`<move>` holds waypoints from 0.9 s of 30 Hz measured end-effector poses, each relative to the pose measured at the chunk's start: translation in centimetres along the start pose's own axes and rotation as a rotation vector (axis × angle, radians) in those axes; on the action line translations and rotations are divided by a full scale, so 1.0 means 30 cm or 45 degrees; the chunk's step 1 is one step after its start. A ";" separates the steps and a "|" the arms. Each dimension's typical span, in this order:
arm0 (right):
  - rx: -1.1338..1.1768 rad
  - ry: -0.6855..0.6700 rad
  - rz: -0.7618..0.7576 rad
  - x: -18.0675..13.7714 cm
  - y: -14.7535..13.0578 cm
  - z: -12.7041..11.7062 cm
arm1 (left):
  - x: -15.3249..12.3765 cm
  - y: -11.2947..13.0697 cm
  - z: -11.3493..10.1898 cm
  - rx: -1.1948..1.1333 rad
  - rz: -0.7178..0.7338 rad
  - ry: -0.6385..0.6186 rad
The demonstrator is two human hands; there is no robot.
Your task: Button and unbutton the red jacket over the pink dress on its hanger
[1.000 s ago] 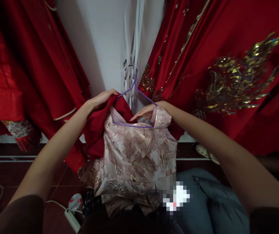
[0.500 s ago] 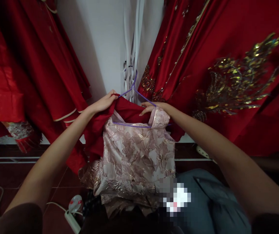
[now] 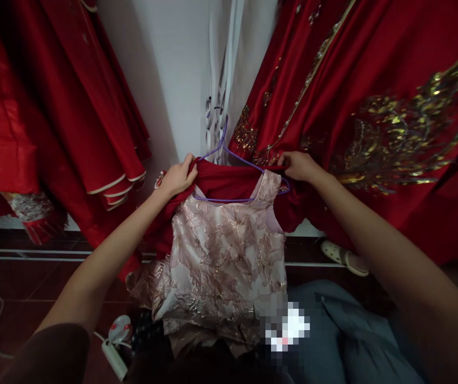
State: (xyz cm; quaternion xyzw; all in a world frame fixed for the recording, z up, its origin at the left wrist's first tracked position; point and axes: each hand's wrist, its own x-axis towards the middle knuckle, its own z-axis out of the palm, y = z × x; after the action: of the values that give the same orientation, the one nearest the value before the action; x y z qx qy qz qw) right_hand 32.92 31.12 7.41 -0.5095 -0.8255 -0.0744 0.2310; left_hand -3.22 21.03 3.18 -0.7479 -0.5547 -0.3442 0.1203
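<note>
Dark-red cloth garment (image 3: 229, 182): right hand (image 3: 300, 166) had shifted outward; fingers there and on left hand (image 3: 180, 178) clamped its edge, stretched between.

Gap before wall (image 3: 176, 80), up-left of purple hanger (image 3: 223, 142); red gown (image 3: 96, 117), white strips (image 3: 231, 50) flank.

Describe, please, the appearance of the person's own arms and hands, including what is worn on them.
The left arm has a plain, dark brownish short sleeve, with the forearm uncovered. The right arm shows no sleeve within this view. The left hand and right hand wear no gloves, and I can make out no rings or watch.
</note>
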 end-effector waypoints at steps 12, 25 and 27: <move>0.530 -0.236 0.208 -0.258 0.019 -0.116 | -0.021 0.046 0.008 0.174 -0.086 -0.018; 1.205 0.563 0.308 -0.168 -0.478 0.179 | -0.038 0.081 0.012 0.193 -0.161 0.006; 1.216 0.419 0.132 -0.204 -0.538 0.207 | -0.038 0.065 0.013 0.145 -0.130 0.063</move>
State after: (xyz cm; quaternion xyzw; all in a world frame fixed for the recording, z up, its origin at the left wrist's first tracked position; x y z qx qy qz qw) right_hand 19.20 20.82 0.94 -0.3686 -0.6938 0.2437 0.5687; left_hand -1.47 19.70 2.55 -0.7018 -0.6078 -0.3360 0.1585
